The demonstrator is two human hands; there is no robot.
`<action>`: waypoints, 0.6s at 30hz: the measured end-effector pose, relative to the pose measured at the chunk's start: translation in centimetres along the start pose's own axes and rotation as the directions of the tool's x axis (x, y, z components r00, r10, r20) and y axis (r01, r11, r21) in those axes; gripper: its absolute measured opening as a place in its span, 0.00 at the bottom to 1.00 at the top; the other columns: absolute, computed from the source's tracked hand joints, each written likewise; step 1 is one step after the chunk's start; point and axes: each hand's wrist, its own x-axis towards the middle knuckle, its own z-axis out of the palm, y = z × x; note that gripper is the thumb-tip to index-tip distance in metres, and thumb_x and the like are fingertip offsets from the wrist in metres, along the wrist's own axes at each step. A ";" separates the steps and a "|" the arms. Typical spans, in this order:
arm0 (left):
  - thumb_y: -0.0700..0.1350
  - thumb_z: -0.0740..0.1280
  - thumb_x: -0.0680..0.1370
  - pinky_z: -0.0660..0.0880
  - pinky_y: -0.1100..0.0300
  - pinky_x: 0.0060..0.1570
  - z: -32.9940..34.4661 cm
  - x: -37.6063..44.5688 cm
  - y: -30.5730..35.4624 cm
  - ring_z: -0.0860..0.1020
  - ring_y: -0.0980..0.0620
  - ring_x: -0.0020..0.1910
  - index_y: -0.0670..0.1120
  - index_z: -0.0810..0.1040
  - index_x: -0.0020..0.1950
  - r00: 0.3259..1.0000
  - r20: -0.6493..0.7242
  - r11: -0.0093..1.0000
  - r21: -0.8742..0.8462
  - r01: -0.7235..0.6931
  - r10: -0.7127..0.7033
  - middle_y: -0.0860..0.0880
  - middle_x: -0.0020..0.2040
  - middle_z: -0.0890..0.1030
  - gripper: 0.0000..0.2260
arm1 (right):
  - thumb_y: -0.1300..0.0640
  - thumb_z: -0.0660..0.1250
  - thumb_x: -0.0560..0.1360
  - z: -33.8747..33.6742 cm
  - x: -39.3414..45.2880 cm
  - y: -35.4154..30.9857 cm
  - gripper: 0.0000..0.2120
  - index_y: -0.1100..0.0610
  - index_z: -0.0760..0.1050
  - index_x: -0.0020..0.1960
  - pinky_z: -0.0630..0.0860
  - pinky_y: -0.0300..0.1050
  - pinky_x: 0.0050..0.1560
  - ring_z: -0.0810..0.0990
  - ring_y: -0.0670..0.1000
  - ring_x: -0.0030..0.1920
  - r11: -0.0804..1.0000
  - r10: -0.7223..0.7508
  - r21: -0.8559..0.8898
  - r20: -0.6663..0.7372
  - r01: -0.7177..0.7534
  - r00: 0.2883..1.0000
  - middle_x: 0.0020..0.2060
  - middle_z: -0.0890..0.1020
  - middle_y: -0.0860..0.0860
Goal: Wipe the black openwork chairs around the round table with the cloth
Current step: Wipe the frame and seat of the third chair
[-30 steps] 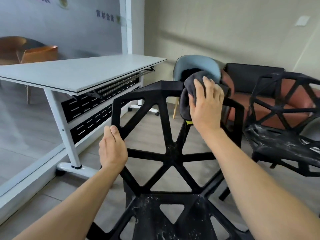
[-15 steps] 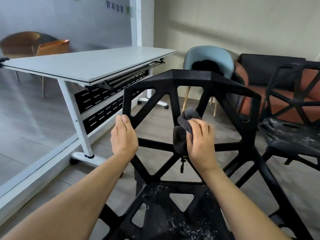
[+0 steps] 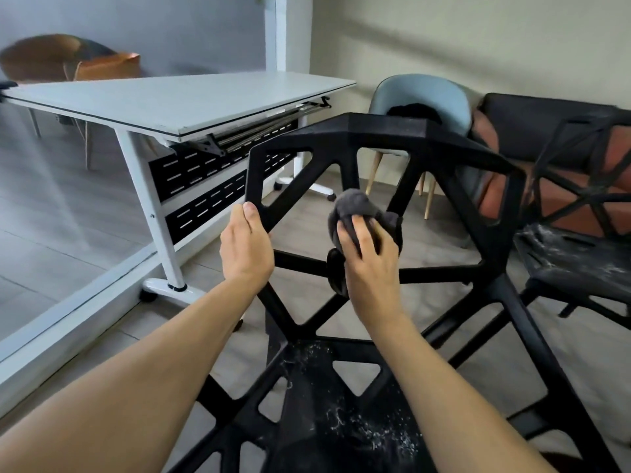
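A black openwork chair (image 3: pixel 389 129) stands right in front of me, its backrest facing me and its seat below speckled with white dust. My left hand (image 3: pixel 246 245) grips the left strut of the backrest. My right hand (image 3: pixel 370 259) holds a dark grey cloth (image 3: pixel 355 206) against the centre struts of the backrest, where they meet. A second black openwork chair (image 3: pixel 580 254) stands at the right, its seat also dusty.
A white folding table (image 3: pixel 177 100) on castors stands at the left beside a glass partition. Behind the chair are a light blue chair (image 3: pixel 426 95) and a black and rust sofa (image 3: pixel 532 131). Grey floor lies between them.
My right hand has brought the cloth down from the top rail of the backrest to its centre struts. My left hand has kept its grip on the left strut.
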 end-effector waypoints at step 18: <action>0.57 0.46 0.83 0.77 0.41 0.52 -0.1 0.5 0.0 0.82 0.43 0.43 0.53 0.65 0.42 0.999 0.037 1.000 -0.031 0.006 -0.005 0.49 0.39 0.80 0.16 | 0.47 0.65 0.80 -2.2 8.1 -0.5 0.34 0.59 0.58 0.79 0.76 0.53 0.63 0.74 0.61 0.62 0.958 0.246 0.109 0.150 -0.263 0.958 0.68 0.70 0.62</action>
